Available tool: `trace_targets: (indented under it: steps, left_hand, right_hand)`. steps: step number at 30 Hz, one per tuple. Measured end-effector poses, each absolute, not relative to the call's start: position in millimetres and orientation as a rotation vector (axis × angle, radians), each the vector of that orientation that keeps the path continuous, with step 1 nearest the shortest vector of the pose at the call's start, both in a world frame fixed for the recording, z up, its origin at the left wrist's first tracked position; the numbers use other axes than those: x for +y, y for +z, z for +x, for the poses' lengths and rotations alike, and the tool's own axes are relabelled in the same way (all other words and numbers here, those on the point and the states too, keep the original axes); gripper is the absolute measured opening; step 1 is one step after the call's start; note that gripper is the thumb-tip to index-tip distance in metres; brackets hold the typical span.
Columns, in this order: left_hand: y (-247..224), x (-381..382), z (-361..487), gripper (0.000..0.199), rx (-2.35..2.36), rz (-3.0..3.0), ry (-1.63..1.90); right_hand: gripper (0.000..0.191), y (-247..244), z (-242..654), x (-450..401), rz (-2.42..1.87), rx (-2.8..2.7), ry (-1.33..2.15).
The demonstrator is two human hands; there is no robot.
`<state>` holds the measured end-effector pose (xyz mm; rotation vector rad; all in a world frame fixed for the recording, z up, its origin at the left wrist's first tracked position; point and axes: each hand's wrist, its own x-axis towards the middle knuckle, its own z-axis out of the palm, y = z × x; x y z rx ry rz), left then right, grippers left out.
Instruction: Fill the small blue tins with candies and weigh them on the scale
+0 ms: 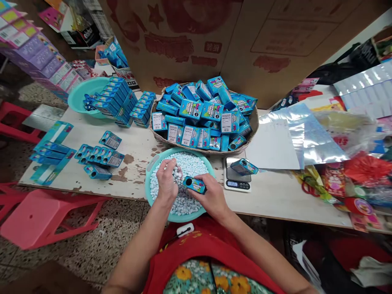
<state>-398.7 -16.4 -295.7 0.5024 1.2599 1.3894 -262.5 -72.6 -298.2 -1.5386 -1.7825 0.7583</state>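
Basin (148, 190) of pellets (186, 207) before basket (255, 122) of boxes (202, 110), scale (237, 185) right of basin, carton (232, 49) behind basket

The basin (148, 188) is of turquoise colour, and the pellets (191, 163) are pale blue and white. The small boxes (194, 185) are bright blue. The apron (214, 232) is red (with some yellow print), and the floral cloth (185, 281) shows orange flowers on green.

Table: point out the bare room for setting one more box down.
Bare table shows between the small blue boxes and the candy basin, and along the front edge between the scale and the packets. Crowded: behind the basin, where the heaped basket stands, and the right end, under the packets.
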Motion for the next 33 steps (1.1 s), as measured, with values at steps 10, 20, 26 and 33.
trace_targets:
  steps: [10, 20, 26, 33]
  left_hand:
    - [-278, -20, -394, 0.026, 1.263, 0.620, 1.561]
    - [-273, -7, -380, 0.034, 1.292, 0.753, 1.545]
    - [-261, -9, -374, 0.029, 1.226, 0.760, 1.537]
    - [-257, -11, -375, 0.027, 1.196, 0.747, 1.544]
  right_hand:
    - [0.028, -288, -289, -64, -1.528, -1.880, 0.617]
    - [0.032, -295, -279, -57, -1.507, -1.872, 0.660]
    - [0.031, -291, -273, -58, -1.399, -1.753, 0.662]
    - [0.031, -284, -271, -54, -1.362, -1.626, 0.725]
